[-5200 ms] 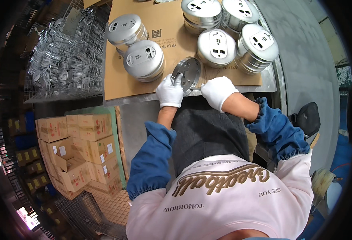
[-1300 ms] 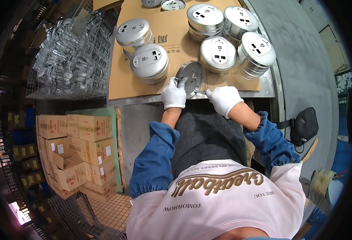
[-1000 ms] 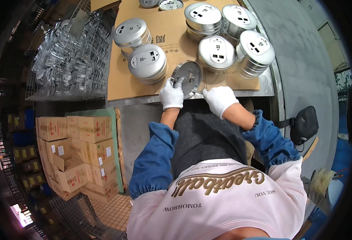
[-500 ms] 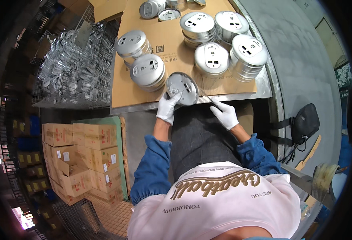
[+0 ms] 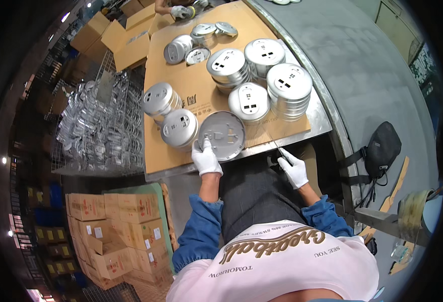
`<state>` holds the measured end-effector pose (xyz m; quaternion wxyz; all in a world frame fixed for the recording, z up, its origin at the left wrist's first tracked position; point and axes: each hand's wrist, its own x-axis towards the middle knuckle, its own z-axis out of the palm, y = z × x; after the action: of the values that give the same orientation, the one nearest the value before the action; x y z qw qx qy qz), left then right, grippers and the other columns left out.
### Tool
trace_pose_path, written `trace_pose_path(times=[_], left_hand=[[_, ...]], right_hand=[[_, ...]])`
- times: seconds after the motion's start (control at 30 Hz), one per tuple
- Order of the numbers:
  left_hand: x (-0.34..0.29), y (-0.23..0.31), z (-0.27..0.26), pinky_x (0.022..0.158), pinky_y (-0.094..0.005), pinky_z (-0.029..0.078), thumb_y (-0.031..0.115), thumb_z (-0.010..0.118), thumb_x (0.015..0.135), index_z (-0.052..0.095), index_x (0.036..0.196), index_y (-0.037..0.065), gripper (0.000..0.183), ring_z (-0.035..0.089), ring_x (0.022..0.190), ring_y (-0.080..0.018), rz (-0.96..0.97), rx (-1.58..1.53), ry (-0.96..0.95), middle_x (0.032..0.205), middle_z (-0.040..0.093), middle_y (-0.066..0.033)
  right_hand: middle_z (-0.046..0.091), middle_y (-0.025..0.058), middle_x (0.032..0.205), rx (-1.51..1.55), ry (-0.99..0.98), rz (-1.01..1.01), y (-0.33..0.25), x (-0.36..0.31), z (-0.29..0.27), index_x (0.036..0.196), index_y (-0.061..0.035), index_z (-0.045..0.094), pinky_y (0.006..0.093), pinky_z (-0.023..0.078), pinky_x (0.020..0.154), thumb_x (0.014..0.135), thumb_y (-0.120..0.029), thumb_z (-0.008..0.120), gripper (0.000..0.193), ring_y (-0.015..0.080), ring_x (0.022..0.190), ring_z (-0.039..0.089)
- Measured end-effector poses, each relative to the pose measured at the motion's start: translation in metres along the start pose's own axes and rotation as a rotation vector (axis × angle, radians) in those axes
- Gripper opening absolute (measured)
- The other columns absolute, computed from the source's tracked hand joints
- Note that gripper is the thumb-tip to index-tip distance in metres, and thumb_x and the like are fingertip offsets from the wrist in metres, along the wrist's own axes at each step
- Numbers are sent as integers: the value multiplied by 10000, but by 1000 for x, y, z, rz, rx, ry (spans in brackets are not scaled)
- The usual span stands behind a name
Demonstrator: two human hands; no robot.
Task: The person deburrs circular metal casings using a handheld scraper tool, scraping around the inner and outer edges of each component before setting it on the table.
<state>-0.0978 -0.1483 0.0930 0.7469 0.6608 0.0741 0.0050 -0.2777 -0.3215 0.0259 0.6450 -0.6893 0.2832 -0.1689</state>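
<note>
My left hand (image 5: 208, 160), in a white glove, grips the lower left rim of a round grey metal cover (image 5: 231, 132). The cover is tilted above the table's near edge and shows its hollow side, with small rectangular cutouts. A slim, pointed metal tool (image 5: 273, 140) sits between the fingers of my gloved right hand (image 5: 295, 170); its exact kind is unclear. The tool is apart from the cover. Beyond the cover stands a stack of silver round covers (image 5: 249, 102), and another stack (image 5: 179, 128) is just to its left.
Several more cover stacks (image 5: 290, 83) stand on the cardboard-topped table (image 5: 188, 160). A wire cage (image 5: 100, 126) full of metal parts is at the left, above cartons (image 5: 138, 209). At the far end, another person's gloved hand (image 5: 179, 11) handles a part. A black bag (image 5: 384, 148) lies right.
The cover in my left hand has turned so its hollow side faces me more fully. My right hand has moved slightly away from it with the tool. The view has shifted, showing more of the far end.
</note>
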Motion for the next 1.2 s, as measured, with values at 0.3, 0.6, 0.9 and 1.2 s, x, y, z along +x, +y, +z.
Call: trace_pose_path(times=[0.3,0.6,0.9,1.2], left_hand=[[55,16,83,853,-444,473,-45,551,724,560,1146,63,436,608,949,-318,1429,648,-249,1024,631,-142],[58,-10,96,939,-612,287,319,676,679,576,1133,179,485,537,1093,-301,1444,1051,-663,1136,594,-55],[48,-5,105,959,-624,227,481,721,592,592,1124,174,628,462,1163,-291,1346,1134,-771,1197,559,-38],[28,-8,81,982,-504,315,207,678,701,603,1060,117,378,542,1059,-288,1375,803,-607,1104,598,-80]], right_hand=[[657,24,764,-84,34,-36,-5,-10,-2,1185,-96,588,219,462,603,808,-159,660,390,39,630,535],[689,104,858,-140,44,92,4,-16,-18,1162,-76,596,249,489,663,809,-181,647,371,92,724,628],[687,119,905,-179,20,66,5,-12,-12,1160,-74,597,260,496,705,808,-192,649,375,121,780,649],[678,81,961,-80,29,105,13,-13,-9,1174,-29,580,231,477,727,823,-135,642,372,67,805,588]])
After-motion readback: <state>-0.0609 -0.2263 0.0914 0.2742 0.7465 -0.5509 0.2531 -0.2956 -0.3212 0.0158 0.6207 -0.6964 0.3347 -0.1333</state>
